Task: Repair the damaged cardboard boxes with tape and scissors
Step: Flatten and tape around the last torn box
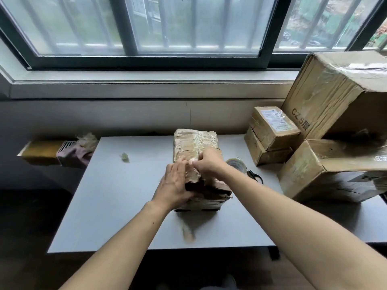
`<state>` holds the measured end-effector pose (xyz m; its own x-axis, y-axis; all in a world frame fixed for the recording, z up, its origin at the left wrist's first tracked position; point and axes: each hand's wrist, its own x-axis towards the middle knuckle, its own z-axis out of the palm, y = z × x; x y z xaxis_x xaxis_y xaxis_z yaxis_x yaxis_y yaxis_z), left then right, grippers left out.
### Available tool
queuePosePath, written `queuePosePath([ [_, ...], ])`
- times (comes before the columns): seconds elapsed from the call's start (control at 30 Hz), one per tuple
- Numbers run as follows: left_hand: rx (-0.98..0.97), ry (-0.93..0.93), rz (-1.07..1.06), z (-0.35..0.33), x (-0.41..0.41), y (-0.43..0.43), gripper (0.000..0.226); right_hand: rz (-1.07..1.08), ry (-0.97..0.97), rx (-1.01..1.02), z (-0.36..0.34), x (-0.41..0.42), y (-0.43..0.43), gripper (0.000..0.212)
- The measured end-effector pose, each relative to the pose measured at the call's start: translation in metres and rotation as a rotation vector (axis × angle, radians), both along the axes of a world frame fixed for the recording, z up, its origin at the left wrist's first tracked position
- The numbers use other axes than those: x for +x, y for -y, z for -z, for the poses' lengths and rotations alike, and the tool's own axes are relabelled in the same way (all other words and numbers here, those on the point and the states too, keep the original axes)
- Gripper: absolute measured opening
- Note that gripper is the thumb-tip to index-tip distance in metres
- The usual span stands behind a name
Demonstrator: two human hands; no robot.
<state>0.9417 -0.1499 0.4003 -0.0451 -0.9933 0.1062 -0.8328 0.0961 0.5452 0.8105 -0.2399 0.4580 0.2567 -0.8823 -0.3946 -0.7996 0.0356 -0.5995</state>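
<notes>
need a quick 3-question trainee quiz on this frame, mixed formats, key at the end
1. True or false: the tape roll lies on the table to the left of the taped box being worked on.
2. Multiple choice: what is the right hand doing? A) holding the scissors B) pinching tape on top of the box C) resting flat on the table
3. Fill in: the left hand rests against the box's ____ side, as the person sees it.

Key
1. False: the roll lies to the right of the box, next to the scissors.
2. B
3. left
</notes>
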Motion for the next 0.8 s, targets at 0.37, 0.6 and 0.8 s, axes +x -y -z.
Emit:
queuePosePath([
  [0.37,0.234,0.168,0.101,0.008,0.001,0.017,0.113,-0.024,-0.054,-0.128,0.019,-0.011,-0.009,0.028],
  [0.6,0.290,0.433,0.135,-0.002,-0.006,0.014,0.100,-0.191,-0.225,-0.176,0.027,-0.009,-0.011,0.040],
  [0.8,0.287,0.517,0.137,-0.001,-0.010,0.010,0.092,-0.248,-0.239,-0.215,0.030,-0.016,-0.014,0.043],
])
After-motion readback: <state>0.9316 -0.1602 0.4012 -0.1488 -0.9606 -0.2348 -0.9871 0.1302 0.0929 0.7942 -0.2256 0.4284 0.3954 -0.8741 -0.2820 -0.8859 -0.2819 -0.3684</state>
